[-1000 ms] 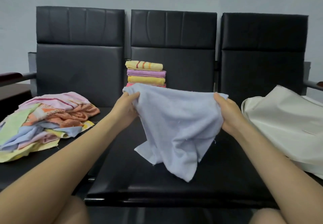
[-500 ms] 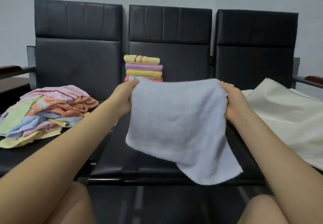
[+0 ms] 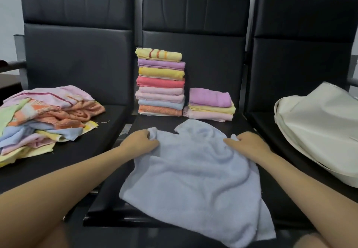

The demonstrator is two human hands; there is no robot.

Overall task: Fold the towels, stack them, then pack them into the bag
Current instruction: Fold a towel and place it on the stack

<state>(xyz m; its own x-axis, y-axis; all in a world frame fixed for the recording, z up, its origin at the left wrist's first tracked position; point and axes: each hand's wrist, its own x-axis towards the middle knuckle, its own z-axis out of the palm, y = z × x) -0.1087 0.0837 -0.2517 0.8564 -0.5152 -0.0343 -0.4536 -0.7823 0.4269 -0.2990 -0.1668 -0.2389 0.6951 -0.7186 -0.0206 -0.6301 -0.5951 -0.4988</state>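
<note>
A pale blue towel (image 3: pixel 193 180) lies spread and rumpled on the middle seat, its near edge hanging over the front. My left hand (image 3: pixel 140 141) pinches its far left corner. My right hand (image 3: pixel 246 144) grips its far right corner. Behind it stands a tall stack of several folded towels (image 3: pixel 160 82), and beside that a short stack of three folded towels (image 3: pixel 210 104). A heap of unfolded towels (image 3: pixel 42 116) lies on the left seat. A cream bag (image 3: pixel 319 127) lies on the right seat.
Three black padded seats (image 3: pixel 81 147) stand in a row against a pale wall, with metal gaps between them. My knees show at the bottom corners.
The towel was held up in the air, stretched between both hands; now it has been lowered onto the middle seat. The view tilted down, revealing the full stacks.
</note>
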